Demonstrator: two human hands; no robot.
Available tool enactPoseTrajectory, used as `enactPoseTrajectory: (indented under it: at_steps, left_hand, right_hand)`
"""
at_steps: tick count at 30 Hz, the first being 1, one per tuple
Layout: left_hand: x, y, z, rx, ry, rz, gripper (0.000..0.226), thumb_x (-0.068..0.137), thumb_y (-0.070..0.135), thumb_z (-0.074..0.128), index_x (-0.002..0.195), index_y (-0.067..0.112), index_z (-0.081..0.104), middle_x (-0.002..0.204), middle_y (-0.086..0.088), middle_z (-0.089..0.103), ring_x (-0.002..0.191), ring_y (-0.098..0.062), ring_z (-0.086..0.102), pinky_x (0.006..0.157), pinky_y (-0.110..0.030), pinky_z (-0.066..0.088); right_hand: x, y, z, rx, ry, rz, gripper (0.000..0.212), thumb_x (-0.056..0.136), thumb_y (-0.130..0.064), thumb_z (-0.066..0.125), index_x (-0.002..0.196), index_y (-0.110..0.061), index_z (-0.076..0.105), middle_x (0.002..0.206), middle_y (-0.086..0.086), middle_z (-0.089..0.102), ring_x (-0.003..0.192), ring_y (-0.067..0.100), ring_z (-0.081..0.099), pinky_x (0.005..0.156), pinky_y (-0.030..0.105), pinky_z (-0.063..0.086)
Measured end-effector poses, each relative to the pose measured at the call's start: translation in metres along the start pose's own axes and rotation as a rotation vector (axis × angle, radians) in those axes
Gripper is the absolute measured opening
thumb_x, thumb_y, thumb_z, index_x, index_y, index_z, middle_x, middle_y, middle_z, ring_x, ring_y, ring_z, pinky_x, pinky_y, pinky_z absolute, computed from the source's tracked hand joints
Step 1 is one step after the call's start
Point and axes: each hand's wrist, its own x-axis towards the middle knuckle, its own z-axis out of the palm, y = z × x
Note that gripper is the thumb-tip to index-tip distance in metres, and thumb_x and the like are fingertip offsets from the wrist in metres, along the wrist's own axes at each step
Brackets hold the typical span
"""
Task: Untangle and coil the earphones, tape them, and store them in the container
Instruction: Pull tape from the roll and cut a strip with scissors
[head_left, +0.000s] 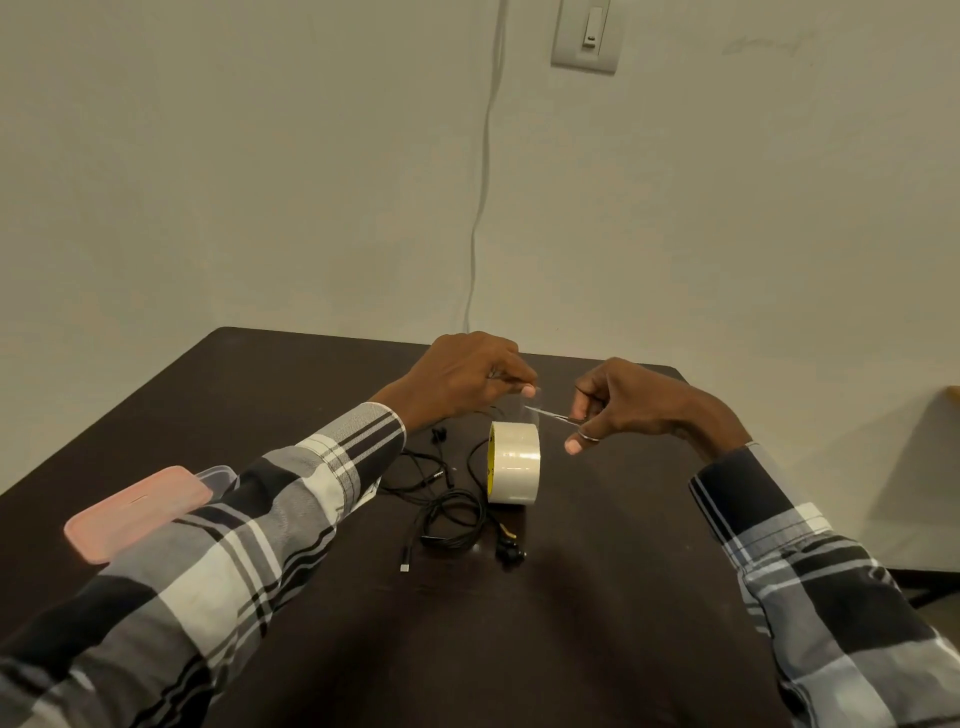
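Note:
A roll of clear tape (513, 462) stands on its edge in the middle of the dark table (597, 597). My left hand (462, 379) pinches the pulled-out tape end (524, 402) above the roll. My right hand (634, 402) grips small scissors (553, 414), their blades pointing left at the tape strip. A coiled black earphone (452, 519) lies in front of the roll, its plug and buds beside it. A second black earphone (431, 465) lies looser to the left of the roll. A clear container with a pink lid (137, 512) sits at the left, partly hidden by my sleeve.
A white cable (483, 171) hangs down the wall behind the table. A wall switch (589, 34) is at the top. The table's right edge drops off near a chair part (953, 392) at far right.

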Motion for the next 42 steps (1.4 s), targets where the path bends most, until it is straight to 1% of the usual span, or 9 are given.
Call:
enactPoseTrajectory:
  at_steps: [5,8,12,16,21,26,34,39,42]
  left_hand:
    - [0.0,0.002,0.0,-0.023,-0.014,-0.016,0.021,0.091,0.045,0.064,0.1,0.033,0.077,0.065,0.025,0.045,0.06,0.004,0.045,0.053,-0.018,0.024]
    - [0.0,0.003,0.001,-0.037,-0.033,-0.022,0.021,0.091,0.046,0.063,0.1,0.033,0.077,0.066,0.024,0.047,0.061,0.0,0.046,0.054,-0.019,0.025]
    - [-0.001,0.003,0.001,-0.057,-0.039,-0.021,0.02,0.091,0.047,0.063,0.099,0.035,0.076,0.066,0.024,0.049,0.063,0.005,0.047,0.055,-0.019,0.025]
    - [0.0,0.003,0.001,-0.086,-0.016,-0.019,0.02,0.09,0.046,0.064,0.099,0.034,0.077,0.07,0.021,0.053,0.063,0.001,0.048,0.054,-0.019,0.027]
    - [-0.002,0.002,0.001,-0.101,-0.011,-0.022,0.021,0.09,0.047,0.063,0.098,0.033,0.077,0.068,0.021,0.053,0.061,0.002,0.048,0.054,-0.019,0.028]
    - [-0.002,0.003,0.002,-0.109,-0.01,-0.02,0.021,0.09,0.044,0.064,0.1,0.031,0.078,0.069,0.024,0.051,0.061,0.004,0.048,0.053,-0.015,0.027]
    - [-0.003,0.003,0.001,-0.135,-0.01,-0.025,0.019,0.09,0.041,0.066,0.099,0.03,0.078,0.081,0.014,0.066,0.064,0.0,0.05,0.055,-0.019,0.032]
    - [-0.002,0.004,0.001,-0.134,-0.014,-0.034,0.021,0.09,0.044,0.065,0.098,0.031,0.078,0.07,0.021,0.055,0.063,0.005,0.049,0.054,-0.019,0.028]
    - [-0.002,0.005,0.002,-0.135,-0.019,-0.032,0.02,0.09,0.044,0.065,0.098,0.031,0.078,0.067,0.024,0.052,0.062,0.006,0.049,0.054,-0.018,0.027]
  right_hand:
    - [-0.002,-0.002,0.0,-0.005,-0.051,0.033,0.032,0.067,-0.035,0.091,0.081,-0.014,0.07,0.063,-0.01,0.063,0.059,0.0,0.055,0.06,0.02,0.045]
    - [-0.003,-0.003,-0.001,-0.024,-0.061,0.041,0.032,0.068,-0.035,0.09,0.081,-0.015,0.07,0.061,-0.013,0.063,0.058,-0.003,0.054,0.057,0.016,0.043]
    - [-0.003,-0.005,-0.002,-0.043,-0.069,0.058,0.032,0.068,-0.035,0.091,0.081,-0.015,0.069,0.059,-0.016,0.063,0.055,-0.004,0.054,0.054,0.012,0.042]
    - [-0.004,-0.006,-0.006,-0.096,-0.077,0.081,0.033,0.068,-0.037,0.091,0.082,-0.017,0.068,0.058,-0.02,0.062,0.054,-0.008,0.053,0.051,0.007,0.039]
    - [-0.01,-0.005,-0.01,-0.136,-0.08,0.114,0.034,0.067,-0.039,0.091,0.083,-0.018,0.07,0.072,-0.011,0.063,0.059,-0.005,0.054,0.056,0.012,0.042]
    - [-0.011,-0.009,-0.011,-0.146,-0.059,0.105,0.037,0.065,-0.041,0.091,0.084,-0.017,0.071,0.072,-0.012,0.064,0.058,-0.006,0.055,0.057,0.012,0.042]
    - [-0.005,-0.014,-0.008,-0.14,-0.072,0.095,0.036,0.065,-0.041,0.091,0.082,-0.018,0.069,0.073,-0.01,0.064,0.065,0.002,0.056,0.064,0.021,0.045]
    - [-0.004,-0.015,-0.009,-0.131,-0.073,0.078,0.035,0.066,-0.041,0.091,0.08,-0.018,0.069,0.06,-0.019,0.062,0.056,-0.006,0.054,0.052,0.01,0.041]
    - [-0.003,-0.017,-0.008,-0.14,-0.077,0.065,0.036,0.067,-0.041,0.091,0.081,-0.017,0.069,0.058,-0.021,0.061,0.055,-0.007,0.053,0.05,0.008,0.04]
